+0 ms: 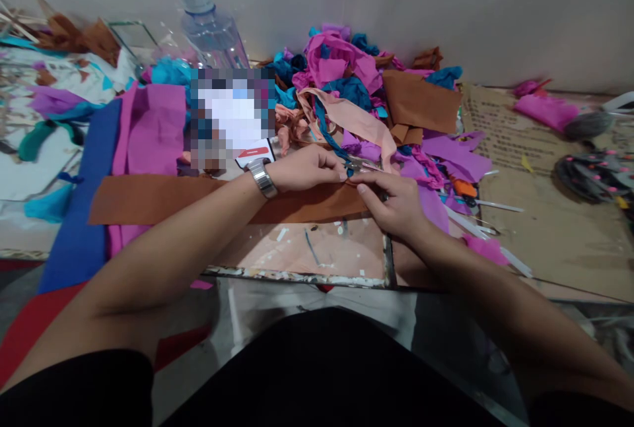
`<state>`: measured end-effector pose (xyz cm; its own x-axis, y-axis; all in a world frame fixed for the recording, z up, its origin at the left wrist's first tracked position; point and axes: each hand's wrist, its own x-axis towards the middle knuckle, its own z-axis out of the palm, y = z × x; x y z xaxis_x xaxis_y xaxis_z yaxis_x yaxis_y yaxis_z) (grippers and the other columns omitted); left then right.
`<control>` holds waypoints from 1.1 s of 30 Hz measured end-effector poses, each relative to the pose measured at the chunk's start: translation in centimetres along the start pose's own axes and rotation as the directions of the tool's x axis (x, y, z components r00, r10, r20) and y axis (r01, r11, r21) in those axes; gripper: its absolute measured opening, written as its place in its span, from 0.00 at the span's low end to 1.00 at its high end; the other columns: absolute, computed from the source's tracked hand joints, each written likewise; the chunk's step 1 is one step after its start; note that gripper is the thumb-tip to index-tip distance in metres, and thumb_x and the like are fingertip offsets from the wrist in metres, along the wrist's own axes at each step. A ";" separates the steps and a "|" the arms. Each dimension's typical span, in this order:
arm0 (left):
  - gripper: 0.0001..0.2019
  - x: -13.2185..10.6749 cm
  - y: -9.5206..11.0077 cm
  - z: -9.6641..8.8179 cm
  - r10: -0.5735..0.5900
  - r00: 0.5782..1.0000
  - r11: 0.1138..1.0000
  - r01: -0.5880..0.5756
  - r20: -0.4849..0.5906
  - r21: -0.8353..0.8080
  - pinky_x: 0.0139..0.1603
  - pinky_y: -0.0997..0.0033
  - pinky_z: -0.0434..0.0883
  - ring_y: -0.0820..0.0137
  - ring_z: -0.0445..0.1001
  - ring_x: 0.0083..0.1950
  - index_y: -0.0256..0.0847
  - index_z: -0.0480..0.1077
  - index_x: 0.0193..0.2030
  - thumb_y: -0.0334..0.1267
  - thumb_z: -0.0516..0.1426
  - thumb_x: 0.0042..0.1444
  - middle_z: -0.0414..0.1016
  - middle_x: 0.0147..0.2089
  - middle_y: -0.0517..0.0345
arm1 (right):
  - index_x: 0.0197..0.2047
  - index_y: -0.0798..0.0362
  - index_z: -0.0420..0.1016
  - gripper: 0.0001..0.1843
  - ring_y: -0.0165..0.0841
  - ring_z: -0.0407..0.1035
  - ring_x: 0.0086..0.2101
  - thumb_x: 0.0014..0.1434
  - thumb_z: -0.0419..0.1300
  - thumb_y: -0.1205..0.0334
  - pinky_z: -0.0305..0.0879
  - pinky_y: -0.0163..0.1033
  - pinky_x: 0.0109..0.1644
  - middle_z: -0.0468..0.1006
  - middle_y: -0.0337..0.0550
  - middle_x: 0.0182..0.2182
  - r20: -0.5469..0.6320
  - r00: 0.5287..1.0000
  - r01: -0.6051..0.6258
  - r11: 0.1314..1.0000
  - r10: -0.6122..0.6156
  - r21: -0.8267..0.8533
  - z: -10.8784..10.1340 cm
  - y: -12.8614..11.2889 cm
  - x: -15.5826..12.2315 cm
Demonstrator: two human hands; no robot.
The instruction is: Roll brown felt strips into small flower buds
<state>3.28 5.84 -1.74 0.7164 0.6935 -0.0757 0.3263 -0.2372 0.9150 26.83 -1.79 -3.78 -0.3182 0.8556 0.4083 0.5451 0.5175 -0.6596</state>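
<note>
In the middle of the head view, a twisted dark teal strip of crepe paper [327,131] runs down from the scrap pile to my fingertips. My left hand [313,168], with a metal watch on its wrist, is closed in a pinch at the strip's lower end. Opposite it, my right hand [399,202] pinches the same end, thumb and forefinger almost meeting the left fingers. A small metal object [360,165], whose kind I cannot make out, lies just behind the fingertips. Under both hands stretches a long brown paper strip [297,206].
Crumpled pink, teal and brown paper scraps [341,61] heap along the wall. A clear bottle [212,34] stands behind a partly blurred phone [252,151]. Cardboard [515,202] covers the right side, with a dark pink-dotted bundle [589,176] on it.
</note>
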 end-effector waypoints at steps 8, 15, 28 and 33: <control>0.15 -0.2 0.3 0.1 -0.018 0.999 0.998 0.016 0.034 0.053 0.33 0.72 0.61 0.75 0.64 0.29 0.36 0.79 0.34 0.47 0.62 0.60 0.71 0.27 0.62 | 0.43 0.52 0.83 0.13 0.35 0.75 0.34 0.68 0.62 0.53 0.67 0.38 0.36 0.85 0.44 0.36 0.082 0.981 -0.188 0.970 0.177 0.153 0.6 0.3 0.3; 0.15 -0.4 0.6 0.4 0.019 0.999 0.991 -0.024 0.043 0.129 0.35 0.73 0.62 0.74 0.66 0.30 0.36 0.80 0.36 0.48 0.61 0.61 0.74 0.30 0.61 | 0.35 0.53 0.80 0.12 0.30 0.67 0.28 0.66 0.62 0.56 0.62 0.36 0.33 0.79 0.40 0.28 0.132 0.975 -0.198 0.970 0.180 0.139 0.5 0.2 0.5; 0.17 -0.7 -0.4 -1.7 0.037 0.998 0.987 -0.029 -0.048 0.155 0.38 0.72 0.65 0.74 0.70 0.33 0.36 0.81 0.39 0.51 0.62 0.62 0.77 0.33 0.58 | 0.37 0.53 0.80 0.12 0.31 0.69 0.30 0.67 0.61 0.56 0.63 0.37 0.36 0.79 0.41 0.31 0.130 0.973 -0.208 0.965 0.189 0.161 0.6 0.6 0.4; 0.18 -0.8 0.0 -0.8 0.075 0.997 0.990 -0.077 0.015 0.116 0.39 0.72 0.67 0.72 0.71 0.34 0.36 0.81 0.39 0.52 0.62 0.63 0.79 0.34 0.57 | 0.38 0.53 0.81 0.11 0.32 0.70 0.31 0.68 0.61 0.56 0.63 0.37 0.37 0.81 0.41 0.32 0.136 0.975 -0.196 0.970 0.177 0.143 0.7 0.7 0.3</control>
<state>2.23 5.85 -1.36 0.7482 0.6633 -0.0124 0.3400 -0.3673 0.8657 26.61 -1.14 -4.55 -0.3194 0.9272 0.1958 0.4799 0.3364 -0.8103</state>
